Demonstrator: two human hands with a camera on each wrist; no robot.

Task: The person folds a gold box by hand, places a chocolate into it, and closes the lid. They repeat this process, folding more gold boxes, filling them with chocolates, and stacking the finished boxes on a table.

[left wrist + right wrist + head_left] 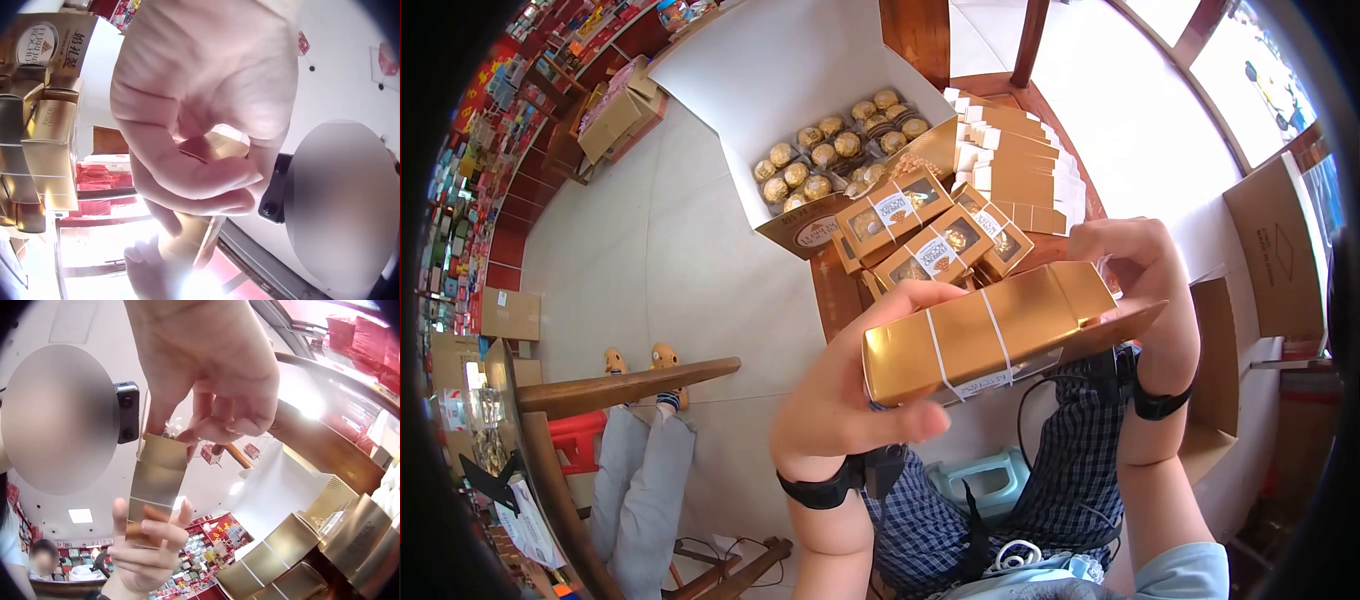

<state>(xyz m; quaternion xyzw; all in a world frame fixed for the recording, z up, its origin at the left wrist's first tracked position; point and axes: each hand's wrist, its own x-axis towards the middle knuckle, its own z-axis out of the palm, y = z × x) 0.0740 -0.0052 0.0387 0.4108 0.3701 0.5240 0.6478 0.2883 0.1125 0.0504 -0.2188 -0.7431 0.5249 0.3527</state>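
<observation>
My left hand (830, 400) grips a long gold gift box (960, 340), thumb along the near side and fingers behind it. Two thin white bands cross the box, and a printed label shows on its lower side. At the box's right end, a flap stands open. My right hand (1145, 260) is bent over that end, thumb by the flap and fingers curled on the other side. In the right wrist view, a small clear, crinkled piece (170, 428) shows between thumb and forefinger at the opening; most of it is hidden.
Several windowed gold boxes (930, 250) are piled just beyond my hands. Behind them, a white-lidded carton (800, 235) holds gold-wrapped chocolates. Flat gold-and-white box blanks (1020, 170) lie stacked on the wooden table. Another person's legs (640, 470) and a wooden chair rail (630, 385) are at left.
</observation>
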